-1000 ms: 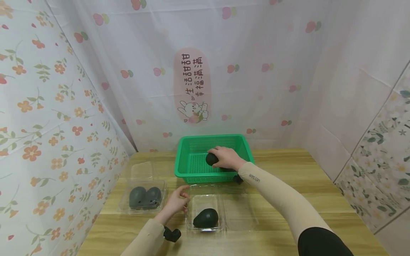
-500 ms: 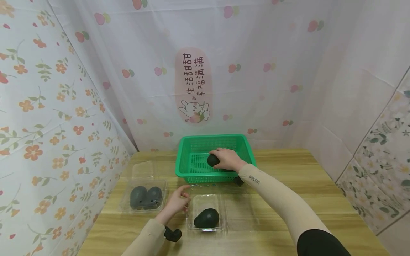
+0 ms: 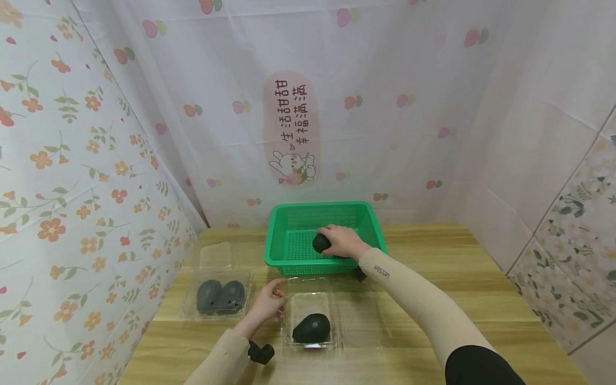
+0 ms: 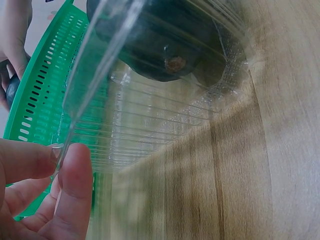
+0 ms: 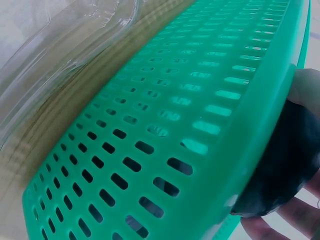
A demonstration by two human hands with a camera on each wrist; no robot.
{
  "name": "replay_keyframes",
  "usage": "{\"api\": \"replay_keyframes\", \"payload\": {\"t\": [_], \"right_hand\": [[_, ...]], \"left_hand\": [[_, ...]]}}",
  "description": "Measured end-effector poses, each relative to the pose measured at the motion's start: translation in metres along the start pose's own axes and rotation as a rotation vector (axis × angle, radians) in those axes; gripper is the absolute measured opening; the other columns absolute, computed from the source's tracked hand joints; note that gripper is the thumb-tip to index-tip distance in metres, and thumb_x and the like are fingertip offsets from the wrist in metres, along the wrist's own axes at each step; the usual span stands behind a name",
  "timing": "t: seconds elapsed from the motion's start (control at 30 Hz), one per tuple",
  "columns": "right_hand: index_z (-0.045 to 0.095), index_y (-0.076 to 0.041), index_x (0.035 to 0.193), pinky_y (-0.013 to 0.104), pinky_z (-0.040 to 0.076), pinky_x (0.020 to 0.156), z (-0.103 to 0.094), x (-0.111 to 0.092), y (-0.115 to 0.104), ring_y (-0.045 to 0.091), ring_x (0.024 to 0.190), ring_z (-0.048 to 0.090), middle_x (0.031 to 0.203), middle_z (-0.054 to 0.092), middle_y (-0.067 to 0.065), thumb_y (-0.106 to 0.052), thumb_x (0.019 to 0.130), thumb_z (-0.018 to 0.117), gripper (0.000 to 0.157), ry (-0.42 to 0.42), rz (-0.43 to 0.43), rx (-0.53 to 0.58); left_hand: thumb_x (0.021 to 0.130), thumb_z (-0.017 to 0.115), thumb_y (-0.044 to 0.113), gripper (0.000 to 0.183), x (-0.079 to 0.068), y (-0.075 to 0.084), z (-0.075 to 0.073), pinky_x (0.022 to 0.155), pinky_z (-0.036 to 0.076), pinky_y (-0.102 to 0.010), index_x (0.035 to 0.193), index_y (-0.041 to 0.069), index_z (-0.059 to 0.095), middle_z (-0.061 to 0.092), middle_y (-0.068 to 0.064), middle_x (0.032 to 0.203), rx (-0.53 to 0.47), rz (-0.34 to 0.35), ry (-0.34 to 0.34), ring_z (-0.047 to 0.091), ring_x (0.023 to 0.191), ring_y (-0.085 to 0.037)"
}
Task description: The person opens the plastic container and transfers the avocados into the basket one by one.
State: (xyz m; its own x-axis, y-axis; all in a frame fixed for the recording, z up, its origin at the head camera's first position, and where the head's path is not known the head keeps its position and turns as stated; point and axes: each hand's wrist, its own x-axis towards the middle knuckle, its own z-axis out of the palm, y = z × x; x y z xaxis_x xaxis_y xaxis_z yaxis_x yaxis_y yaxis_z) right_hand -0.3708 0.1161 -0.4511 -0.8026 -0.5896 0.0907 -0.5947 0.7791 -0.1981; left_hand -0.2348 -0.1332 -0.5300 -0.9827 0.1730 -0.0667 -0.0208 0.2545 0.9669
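Note:
In the head view my right hand (image 3: 343,241) grips a dark green avocado (image 3: 321,243) in the near part of the green plastic basket (image 3: 298,269). Beyond the basket's rim, the right wrist view shows fingers curled round this avocado (image 5: 282,165). My left hand (image 3: 267,303) pinches the left edge of a clear plastic clamshell box (image 3: 308,302) between thumb and fingers; the left wrist view shows the pinch closely. One avocado (image 3: 312,328) lies on its side in that box, near its front. What lies under my right hand in the basket is mostly hidden.
On the left stands a second open clear clamshell box (image 3: 190,313) with two avocados (image 3: 209,297). The first box's lid lies folded out to the right on the wooden table (image 3: 423,342). A printed curtain (image 3: 385,149) hangs behind the basket.
The right hand and its avocado have shifted very slightly within the basket as the head view drifts a little. The left hand keeps its pinch on the box.

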Motion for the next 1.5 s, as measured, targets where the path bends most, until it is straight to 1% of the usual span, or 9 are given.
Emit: {"api": "replay_keyframes", "payload": {"t": [0.2, 0.4, 0.57, 0.63, 0.9, 1.07, 1.3, 1.5], "right_hand": [[0.055, -0.016, 0.135, 0.043, 0.053, 0.078, 0.002, 0.001, 0.000, 0.027, 0.099, 0.062, 0.124, 0.059, 0.011, -0.032, 0.080, 0.080, 0.063, 0.005, 0.000, 0.005], [0.056, -0.016, 0.135, 0.044, 0.053, 0.079, 0.005, 0.000, 0.000, 0.028, 0.100, 0.062, 0.123, 0.058, 0.012, -0.032, 0.079, 0.081, 0.063, -0.016, 0.021, 0.022], [0.056, -0.017, 0.134, 0.043, 0.053, 0.079, 0.008, 0.001, 0.002, 0.027, 0.100, 0.062, 0.122, 0.059, 0.011, -0.034, 0.080, 0.080, 0.062, -0.033, 0.037, 0.016], [0.057, -0.015, 0.134, 0.043, 0.053, 0.079, 0.008, 0.001, 0.002, 0.027, 0.100, 0.061, 0.122, 0.059, 0.011, -0.034, 0.080, 0.080, 0.062, -0.034, 0.040, 0.019], [0.058, -0.012, 0.132, 0.042, 0.053, 0.079, 0.011, 0.001, 0.003, 0.027, 0.100, 0.061, 0.121, 0.061, 0.010, -0.034, 0.080, 0.080, 0.060, -0.039, 0.032, 0.017], [0.059, -0.014, 0.130, 0.041, 0.053, 0.079, 0.014, 0.000, 0.004, 0.027, 0.100, 0.061, 0.118, 0.062, 0.009, -0.031, 0.081, 0.079, 0.056, -0.046, 0.031, 0.015], [0.060, -0.010, 0.130, 0.041, 0.052, 0.077, 0.015, 0.001, 0.006, 0.026, 0.098, 0.061, 0.115, 0.064, 0.009, -0.030, 0.083, 0.078, 0.055, -0.061, 0.032, 0.051], [0.060, -0.009, 0.128, 0.041, 0.052, 0.076, 0.014, 0.002, 0.006, 0.025, 0.096, 0.061, 0.112, 0.064, 0.008, -0.028, 0.083, 0.078, 0.052, -0.069, 0.038, 0.085]], "left_hand": [[0.088, 0.059, -0.009, 0.052, 0.000, -0.001, 0.001, 0.047, 0.054, -0.034, 0.138, -0.007, 0.044, 0.055, -0.014, 0.090, 0.001, 0.000, 0.005, 0.054, 0.058, -0.016], [0.089, 0.059, -0.008, 0.052, -0.001, 0.001, 0.001, 0.047, 0.054, -0.035, 0.138, -0.007, 0.044, 0.055, -0.014, 0.090, -0.005, -0.008, 0.001, 0.054, 0.059, -0.016], [0.088, 0.059, -0.009, 0.052, -0.002, 0.001, 0.002, 0.047, 0.054, -0.036, 0.138, -0.007, 0.044, 0.055, -0.016, 0.091, -0.011, 0.001, -0.002, 0.054, 0.059, -0.017], [0.087, 0.060, -0.009, 0.052, -0.003, 0.001, 0.002, 0.048, 0.055, -0.037, 0.137, -0.008, 0.044, 0.055, -0.016, 0.091, -0.013, 0.001, -0.001, 0.054, 0.059, -0.017], [0.087, 0.059, -0.010, 0.053, -0.002, 0.000, 0.001, 0.048, 0.054, -0.035, 0.137, -0.007, 0.045, 0.055, -0.013, 0.090, -0.016, -0.005, 0.003, 0.054, 0.059, -0.017], [0.087, 0.060, -0.009, 0.052, -0.001, -0.001, 0.001, 0.047, 0.054, -0.034, 0.137, -0.007, 0.045, 0.055, -0.013, 0.089, -0.008, -0.004, 0.006, 0.054, 0.059, -0.016], [0.088, 0.058, -0.009, 0.052, 0.000, -0.001, 0.000, 0.046, 0.053, -0.033, 0.138, -0.006, 0.044, 0.055, -0.012, 0.089, 0.008, 0.001, -0.002, 0.054, 0.058, -0.016], [0.088, 0.057, -0.009, 0.052, 0.000, -0.001, -0.001, 0.046, 0.054, -0.033, 0.138, -0.006, 0.044, 0.055, -0.012, 0.088, 0.021, 0.003, -0.008, 0.054, 0.058, -0.016]]}}
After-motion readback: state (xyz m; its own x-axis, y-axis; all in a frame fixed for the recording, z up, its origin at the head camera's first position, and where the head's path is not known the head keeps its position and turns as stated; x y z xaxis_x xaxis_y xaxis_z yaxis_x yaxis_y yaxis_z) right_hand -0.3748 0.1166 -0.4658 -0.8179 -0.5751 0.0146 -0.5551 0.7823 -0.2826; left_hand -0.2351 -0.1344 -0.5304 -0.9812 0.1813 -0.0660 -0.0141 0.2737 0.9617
